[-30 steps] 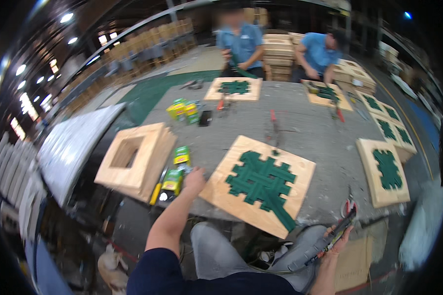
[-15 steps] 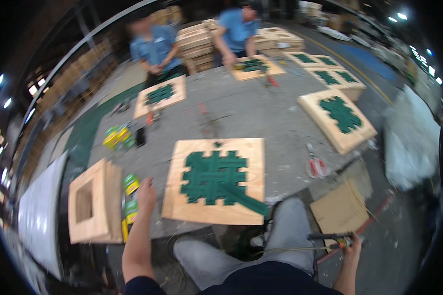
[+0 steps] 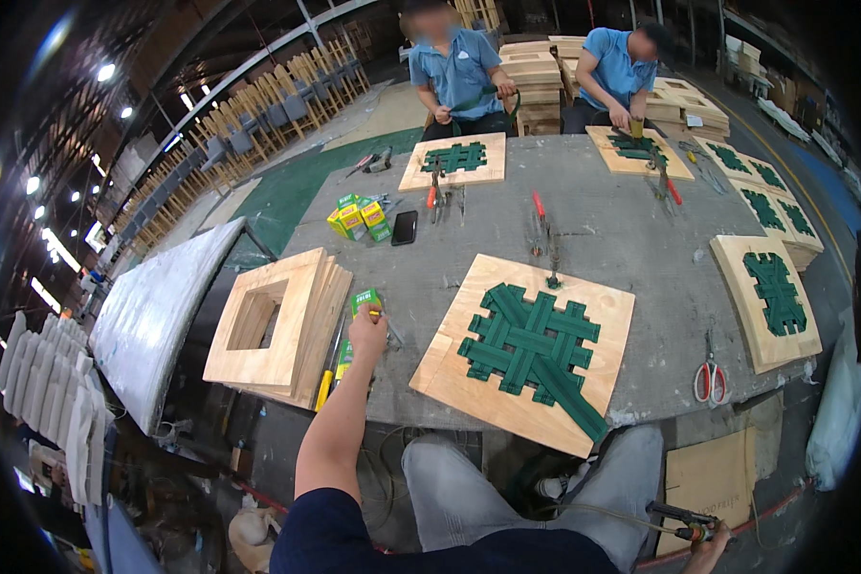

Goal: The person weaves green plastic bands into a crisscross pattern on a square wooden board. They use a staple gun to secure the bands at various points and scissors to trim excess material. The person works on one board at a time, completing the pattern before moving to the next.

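My left hand (image 3: 367,333) is at the green box (image 3: 363,298) beside the stacked wooden frames, its fingers curled in. A bit of yellow shows at the fingertips; what they grip is unclear. Low at the right, my right hand (image 3: 708,549) grips a dark air stapler (image 3: 681,517) with a hose running left across my leg. Before me lies a square wooden frame (image 3: 454,362), turned askew and overhanging the table's near edge. Green webbing straps (image 3: 524,335) are woven across it, and one long strap end (image 3: 576,402) trails to its near corner.
Frames (image 3: 301,287) are stacked at left. A clamp (image 3: 552,279) touches my frame's far edge. Red-handled scissors (image 3: 710,383), a phone (image 3: 405,228) and yellow-green boxes (image 3: 359,218) lie on the table (image 3: 488,215). Webbed frames (image 3: 746,287) sit at right. Two co-workers in blue shirts (image 3: 459,72) work opposite.
My view has swung left, so the scene sits further right. My left hand has moved onto the green box. The webbed frame has turned askew. My right hand still holds the stapler.
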`<state>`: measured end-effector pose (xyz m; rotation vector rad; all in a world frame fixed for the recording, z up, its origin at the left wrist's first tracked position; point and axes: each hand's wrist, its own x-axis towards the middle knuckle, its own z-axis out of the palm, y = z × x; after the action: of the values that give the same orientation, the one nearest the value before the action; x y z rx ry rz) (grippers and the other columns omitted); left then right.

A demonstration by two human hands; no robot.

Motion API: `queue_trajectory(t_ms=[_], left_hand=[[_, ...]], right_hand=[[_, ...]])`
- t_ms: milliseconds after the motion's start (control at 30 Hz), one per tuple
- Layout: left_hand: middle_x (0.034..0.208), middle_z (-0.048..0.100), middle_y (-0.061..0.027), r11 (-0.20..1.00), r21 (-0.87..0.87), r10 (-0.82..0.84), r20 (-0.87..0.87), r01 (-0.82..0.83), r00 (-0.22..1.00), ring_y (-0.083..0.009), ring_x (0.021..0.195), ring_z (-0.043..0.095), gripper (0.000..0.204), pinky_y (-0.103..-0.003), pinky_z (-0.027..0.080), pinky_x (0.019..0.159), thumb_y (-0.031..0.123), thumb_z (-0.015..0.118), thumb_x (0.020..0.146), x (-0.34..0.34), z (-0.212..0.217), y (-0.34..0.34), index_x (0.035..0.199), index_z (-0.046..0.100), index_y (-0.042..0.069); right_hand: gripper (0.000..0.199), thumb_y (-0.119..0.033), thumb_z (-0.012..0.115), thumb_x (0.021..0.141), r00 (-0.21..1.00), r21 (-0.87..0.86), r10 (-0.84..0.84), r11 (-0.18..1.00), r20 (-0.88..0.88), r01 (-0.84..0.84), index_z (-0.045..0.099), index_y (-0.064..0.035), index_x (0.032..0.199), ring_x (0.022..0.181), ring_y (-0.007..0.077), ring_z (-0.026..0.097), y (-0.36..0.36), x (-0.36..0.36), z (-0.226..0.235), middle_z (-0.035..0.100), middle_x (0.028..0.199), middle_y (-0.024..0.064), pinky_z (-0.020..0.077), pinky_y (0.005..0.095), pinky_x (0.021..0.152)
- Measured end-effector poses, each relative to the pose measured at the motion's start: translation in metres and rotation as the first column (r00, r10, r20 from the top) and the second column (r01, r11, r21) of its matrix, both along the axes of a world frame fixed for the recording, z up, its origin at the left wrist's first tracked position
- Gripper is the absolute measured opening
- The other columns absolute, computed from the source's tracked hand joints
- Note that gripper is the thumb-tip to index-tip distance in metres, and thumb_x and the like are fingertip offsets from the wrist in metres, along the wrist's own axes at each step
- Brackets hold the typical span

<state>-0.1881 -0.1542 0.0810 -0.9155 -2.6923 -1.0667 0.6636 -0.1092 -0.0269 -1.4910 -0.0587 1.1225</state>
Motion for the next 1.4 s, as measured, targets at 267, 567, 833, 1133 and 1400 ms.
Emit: queue_trajectory(t_ms=[267,567,833,1133,1400], left_hand=[[0.088,0.075,-0.0113,0.999,-0.014,0.050,-0.012,-0.051,0.999,-0.0300,0.084,0.073,0.027,-0.044,0.055,0.078,0.018,0.079,0.083,0.000,-0.003,-0.017,0.104,0.065,0.007],[0.098,0.075,-0.0125,0.978,-0.202,0.038,-0.033,-0.044,0.999,-0.0324,0.095,0.072,0.026,-0.045,0.055,0.084,0.023,0.081,0.084,-0.006,0.006,-0.015,0.101,0.069,0.007],[0.089,0.077,-0.0131,0.981,-0.174,0.108,0.159,-0.080,0.981,-0.0286,0.084,0.074,0.035,-0.043,0.057,0.078,0.036,0.088,0.076,-0.040,0.048,-0.017,0.096,0.078,0.008],[0.076,0.074,-0.0085,1.000,-0.002,-0.001,0.325,0.001,0.946,-0.0165,0.062,0.072,0.023,-0.035,0.056,0.060,0.026,0.079,0.085,-0.049,0.047,0.006,0.087,0.075,0.003],[0.099,0.078,-0.0144,0.965,-0.255,0.095,0.112,-0.064,0.989,-0.0291,0.091,0.076,0.021,-0.043,0.059,0.081,0.023,0.072,0.085,-0.037,0.023,-0.022,0.103,0.078,0.013]], right_hand=[[0.038,-0.031,0.049,0.106,0.998,-0.122,0.060,0.991,-0.010,-0.060,0.049,0.0022,0.124,0.093,0.0314,0.064,0.009,-0.013,-0.003,0.056,0.119,0.0187,0.0607,0.0372,0.060],[0.026,-0.023,0.050,0.105,0.988,-0.055,0.065,0.996,-0.141,-0.074,0.052,0.0016,0.113,0.093,0.0308,0.063,0.005,-0.031,0.008,0.059,0.103,0.0156,0.0597,0.0390,0.060],[0.022,-0.020,0.052,0.104,0.986,0.005,0.042,0.999,-0.161,-0.042,0.056,0.0017,0.109,0.089,0.0305,0.062,0.010,-0.031,0.007,0.062,0.095,0.0133,0.0583,0.0487,0.074],[0.025,-0.027,0.053,0.105,0.994,0.010,0.105,0.994,-0.031,-0.105,0.056,-0.0030,0.112,0.082,0.0241,0.061,-0.013,-0.023,-0.004,0.062,0.096,0.0103,0.0567,0.0373,0.062],[0.036,-0.011,0.049,0.104,0.918,0.064,0.394,0.916,0.046,-0.396,0.048,0.0129,0.130,0.105,0.0364,0.060,-0.013,-0.034,-0.012,0.055,0.122,0.0292,0.0587,0.0414,0.079]])
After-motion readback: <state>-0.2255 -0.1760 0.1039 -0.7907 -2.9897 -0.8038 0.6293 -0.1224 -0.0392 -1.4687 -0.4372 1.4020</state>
